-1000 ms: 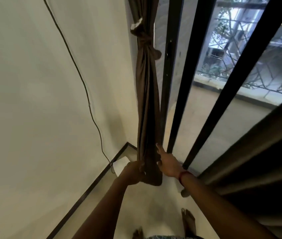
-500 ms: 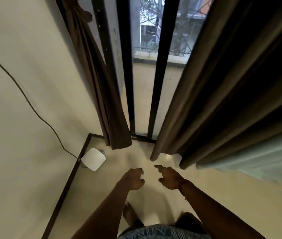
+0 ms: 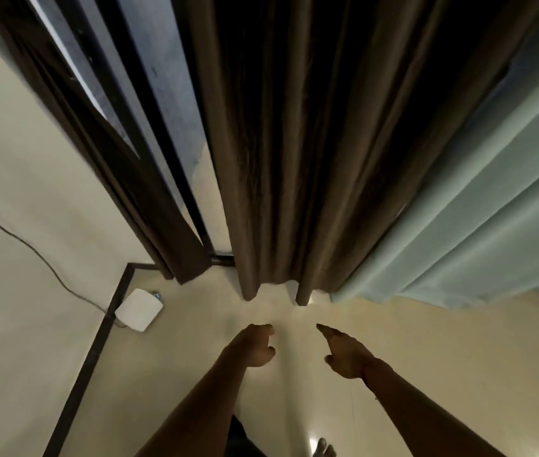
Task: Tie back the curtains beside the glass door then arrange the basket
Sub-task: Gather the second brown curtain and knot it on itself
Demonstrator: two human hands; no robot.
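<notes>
Below curtain, top cropped, L hand, R hand

Loose brown curtain: heavy woven cloth, matt, with a faint sheen along the fold ridges.
Tied brown curtain by the wall: same cloth, matt.
Pale green curtain: cloth, smoother, with a soft satin sheen on the folds.
Door pane: glass, smooth, dull grey.
Door frame: dark and smooth; metal or painted wood, cannot tell.
Floor: cream, hard, polished, with a bright glint near the lower edge.
Wall: painted, matt, even.
Skirting: dark, smooth, slight gloss.
Cable: thin, black, matt.
Box on the floor: white plastic, smooth, satin finish.
</notes>
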